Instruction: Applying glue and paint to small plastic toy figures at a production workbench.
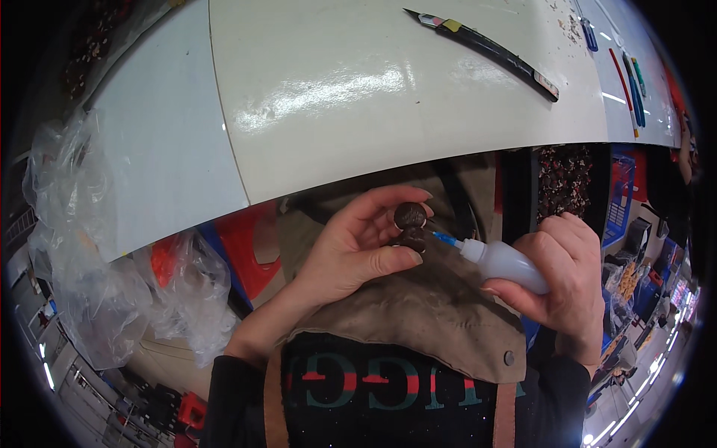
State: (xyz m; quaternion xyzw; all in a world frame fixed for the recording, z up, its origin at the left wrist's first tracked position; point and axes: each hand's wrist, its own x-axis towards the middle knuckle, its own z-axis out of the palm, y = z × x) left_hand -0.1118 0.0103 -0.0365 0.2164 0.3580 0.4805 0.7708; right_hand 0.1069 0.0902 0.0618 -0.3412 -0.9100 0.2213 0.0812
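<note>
My left hand pinches two small dark round pieces, one above the other, between thumb and fingertips, just below the table's front edge. My right hand grips a small white squeeze bottle with a blue nozzle. The nozzle tip touches the lower round piece from the right. Both hands hover over my lap, above a tan apron and a dark top.
A white table curves across the upper half. A long black utility knife lies on it at the back right, with several coloured pens at the far right. A crumpled clear plastic bag hangs at the left.
</note>
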